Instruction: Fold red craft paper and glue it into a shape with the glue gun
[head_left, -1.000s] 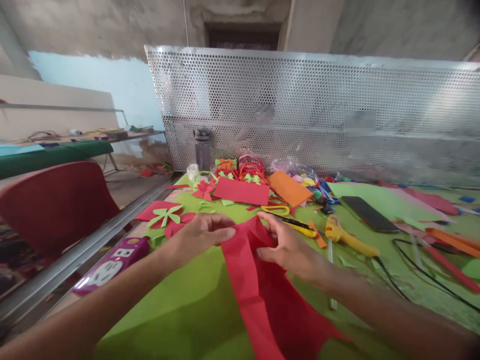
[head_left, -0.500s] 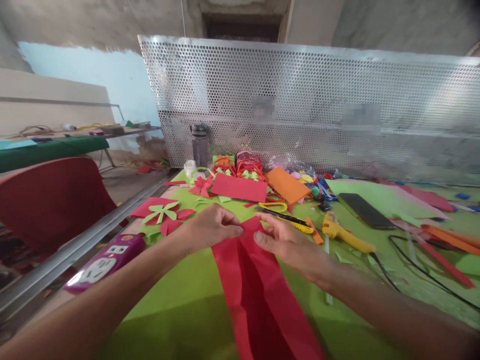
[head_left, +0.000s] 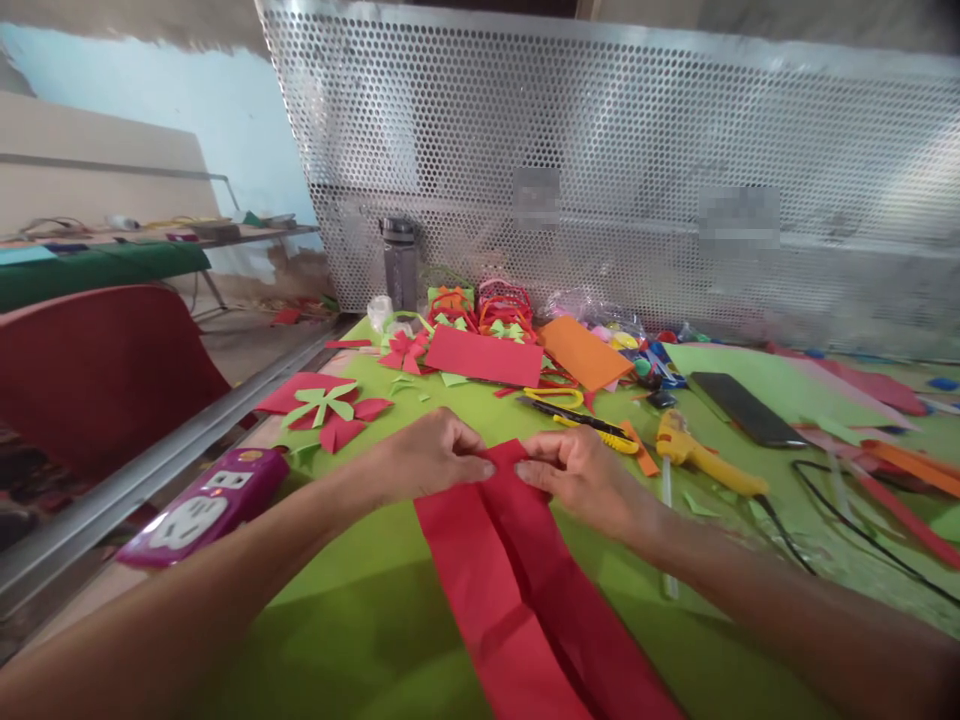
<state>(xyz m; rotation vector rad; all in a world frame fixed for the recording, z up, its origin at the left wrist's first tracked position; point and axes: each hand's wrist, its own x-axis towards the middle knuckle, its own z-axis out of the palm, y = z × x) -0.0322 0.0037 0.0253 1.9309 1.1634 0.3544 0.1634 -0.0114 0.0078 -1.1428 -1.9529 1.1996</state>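
Note:
A long red paper (head_left: 517, 560) with lengthwise folds stretches from my hands toward the bottom edge of the view. My left hand (head_left: 431, 455) pinches its far end on the left side, thumb on top. At the right corner of that same end, my right hand (head_left: 581, 470) grips it between thumb and fingers. Just beyond my right hand lies a yellow and black cutter knife (head_left: 589, 425), beside yellow-handled scissors (head_left: 555, 397). A flat red paper piece (head_left: 486, 357) is farther back.
A yellow glue gun (head_left: 705, 458) and a phone (head_left: 746, 408) lie to the right. On the left are a purple power strip (head_left: 206, 505) and green and red paper flowers (head_left: 321, 403). A bottle (head_left: 399, 265) stands before the perforated metal panel (head_left: 465, 130).
The view has tilted down slightly. The red paper now lies flatter, its folded sides closer together along the middle, and both hands still hold its far end.

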